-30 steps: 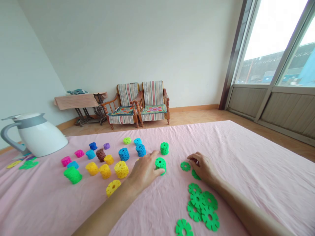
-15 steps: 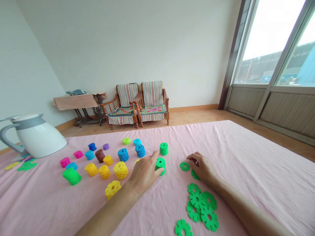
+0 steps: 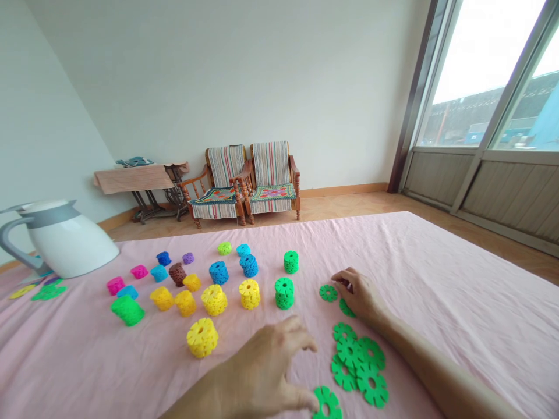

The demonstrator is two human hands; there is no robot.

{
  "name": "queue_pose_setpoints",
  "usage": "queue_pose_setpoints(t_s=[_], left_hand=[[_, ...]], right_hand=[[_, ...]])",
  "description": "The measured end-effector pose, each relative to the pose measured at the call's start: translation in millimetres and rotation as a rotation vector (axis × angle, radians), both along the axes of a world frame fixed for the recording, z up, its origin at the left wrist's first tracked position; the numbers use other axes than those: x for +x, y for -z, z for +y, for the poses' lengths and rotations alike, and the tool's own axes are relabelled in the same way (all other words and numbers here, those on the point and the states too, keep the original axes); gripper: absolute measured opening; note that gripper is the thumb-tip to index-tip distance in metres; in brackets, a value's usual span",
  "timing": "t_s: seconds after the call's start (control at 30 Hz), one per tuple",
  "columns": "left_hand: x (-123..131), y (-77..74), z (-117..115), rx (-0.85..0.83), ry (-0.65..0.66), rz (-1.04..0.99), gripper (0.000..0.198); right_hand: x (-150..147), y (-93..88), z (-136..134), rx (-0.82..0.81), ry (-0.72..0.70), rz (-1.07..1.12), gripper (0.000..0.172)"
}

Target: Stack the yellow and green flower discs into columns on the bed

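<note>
My left hand [image 3: 275, 369] is low in front, palm down, its thumb and fingers spread apart. The thumb tip is at the edge of a flat green flower-shaped disc [image 3: 327, 403]. My right hand [image 3: 357, 295] rests on the cloth with its fingers curled; what they hold, if anything, is hidden. Beside its fingertips lies a green notched disc [image 3: 328, 293], and another green disc [image 3: 346, 307] is partly covered by the hand. Between my forearms is an overlapping pile of green discs [image 3: 350, 352]. Two upright green stacks, a nearer stack [image 3: 285, 294] and a farther stack [image 3: 290, 262], stand left of my right hand.
Several yellow stacks [image 3: 202, 338], blue stacks [image 3: 219, 273], pink stacks [image 3: 116, 285] and a leaning green stack [image 3: 127, 311] stand on the pink cloth [image 3: 419, 279]. A white jug [image 3: 72, 244] is at the left edge, near loose discs [image 3: 48, 292]. Two armchairs [image 3: 271, 180] stand beyond the table.
My left hand has left the nearer green stack and come down toward me to the lowest green disc. That stack and a yellow one are uncovered. My right hand stays in place.
</note>
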State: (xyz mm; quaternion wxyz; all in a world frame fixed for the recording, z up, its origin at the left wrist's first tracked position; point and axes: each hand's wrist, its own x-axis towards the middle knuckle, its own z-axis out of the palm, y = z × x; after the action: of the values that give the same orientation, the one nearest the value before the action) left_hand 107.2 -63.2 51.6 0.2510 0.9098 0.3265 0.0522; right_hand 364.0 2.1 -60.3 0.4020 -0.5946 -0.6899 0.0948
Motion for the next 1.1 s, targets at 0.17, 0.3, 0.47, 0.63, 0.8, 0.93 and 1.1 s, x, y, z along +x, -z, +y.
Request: queue_pose_setpoints(t_s=[0.17,0.3,0.47,0.63,0.8,0.93,1.1], left_hand=[[7,27.4,-12,-0.005,0.163,0.168,0.037],[9,35.9,-9,-0.023,0.183,0.197,0.033],[13,31.9,-10,-0.015,0.183,0.168,0.046],[22,35.8,-13,0.071,0.233,0.186,0.036],[31,43.7,-17,0.129,0.17,0.233,0.019],[31,51.8,-19,0.151,0.114,0.203,0.014],[28,57.5,-20,0.147,0.112,0.152,0.017]], right_hand=[[1,1.1,0,0.009,-0.003,0.006,0.02],[1,0.6,0,0.012,-0.006,0.017,0.019],[-1,-2.5,-2,0.016,0.007,0.035,0.02],[3,-3.5,1,0.024,0.072,0.069,0.025],[8,-1.5,3,0.018,0.093,0.075,0.024],[7,-1.7,2,0.011,0.085,0.061,0.025],[6,-2.2,1,0.005,0.081,0.052,0.025]])
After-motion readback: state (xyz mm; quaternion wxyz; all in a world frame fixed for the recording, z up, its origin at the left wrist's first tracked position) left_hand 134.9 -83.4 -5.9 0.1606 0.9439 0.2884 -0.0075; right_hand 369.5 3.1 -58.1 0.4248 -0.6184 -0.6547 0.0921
